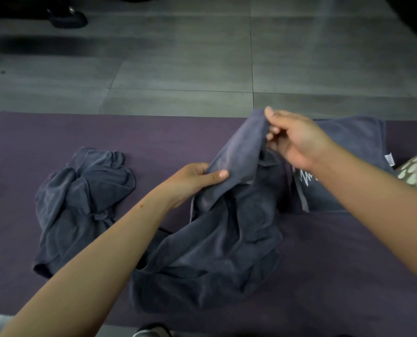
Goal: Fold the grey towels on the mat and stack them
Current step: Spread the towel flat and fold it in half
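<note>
The left hand (192, 181) and right hand (297, 139) are each pinching one edge of the grey towel (222, 239), whose bulk is sagging onto the mat (154, 137) below them. Advisably, locate both corners and draw the edge taut before folding; a crumpled towel (81, 205) is lying left of the left hand, a flat one (355, 142) beyond the right

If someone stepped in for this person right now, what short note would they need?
Left hand grips the middle towel by its edge; right hand pinches the same edge higher up, lifting it off the purple mat.
Crumpled towel lies to the left, untouched.
Folded towel lies flat on the right, starting the stack.
Left: find the corners, fold the held towel, stack it, then fold the crumpled one.
</note>
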